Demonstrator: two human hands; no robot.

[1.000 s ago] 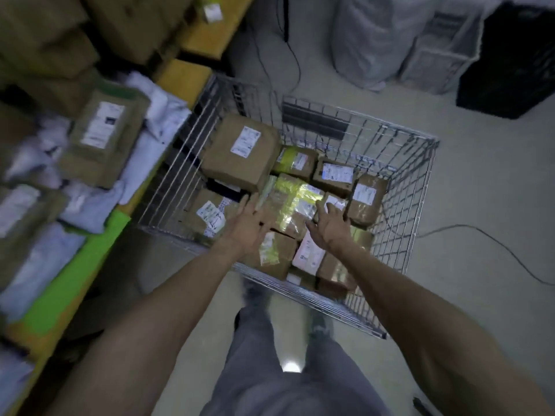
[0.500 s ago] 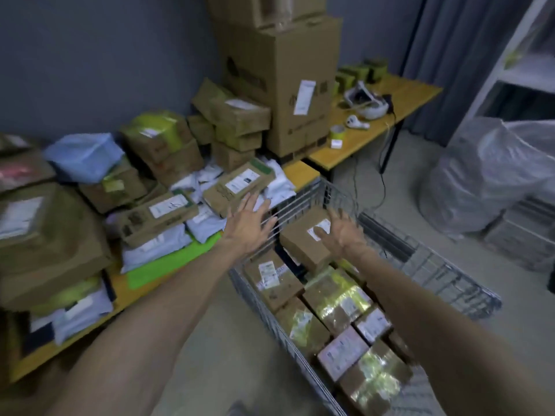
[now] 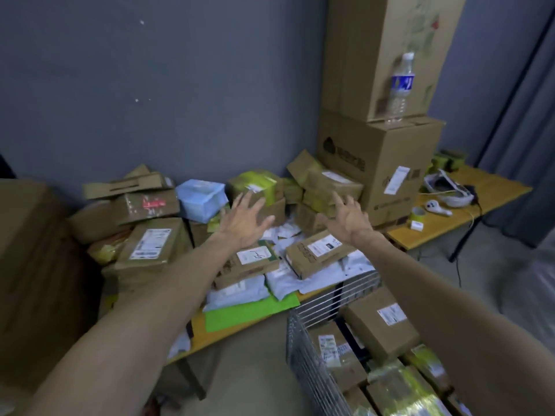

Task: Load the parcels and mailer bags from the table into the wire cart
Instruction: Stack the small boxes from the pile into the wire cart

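Note:
A yellow table is piled with cardboard parcels and white mailer bags. My left hand is raised, fingers spread and empty, above a flat labelled parcel and in front of a green-taped box. My right hand is also spread and empty, above another flat parcel. The wire cart stands at the lower right, holding several boxes, among them a brown one.
Large stacked cartons with a water bottle on them stand at the back right. A second yellow table carries a headset, a controller and tape. A big brown box fills the left. Grey curtain at far right.
The view has swung up from the cart to the table. Both empty hands have left the cart and moved forward over the parcels on the table.

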